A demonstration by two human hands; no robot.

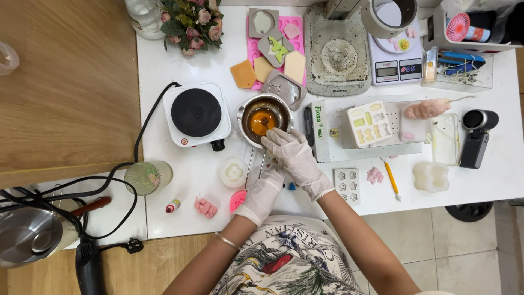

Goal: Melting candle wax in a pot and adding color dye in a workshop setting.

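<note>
We look straight down on our two gloved hands over a white table (480, 180). Our right hand (295, 155) reaches up from five o'clock, forearm bare, wrist bent so the fingers point toward eleven o'clock; the fingertips close together on a thin stirring stick (266, 128) whose far end dips into the orange liquid in a small metal pot (263, 119). Our left hand (263, 191) comes up from six o'clock just under the right one, its fingers curled together near the pot's long wire handle (252, 164); whether it truly grips the handle we cannot tell, since the right hand covers the fingertips. A thin bracelet (226, 241) sits on the left forearm. The pot stands at the middle of the table, just beside a white hot plate (196, 114) at its nine o'clock. At the pot's twelve o'clock lies a pink mould (292, 30) with wax pieces on it, and at three o'clock a white box (322, 136) carries a tray of pale shapes (371, 123). Near the left hand, at nine o'clock, sit a round white piece (233, 172), a pink disc (237, 200) and a small pink figure (206, 207); a green ribbed glass (147, 177) stands farther out at the table's edge.
</note>
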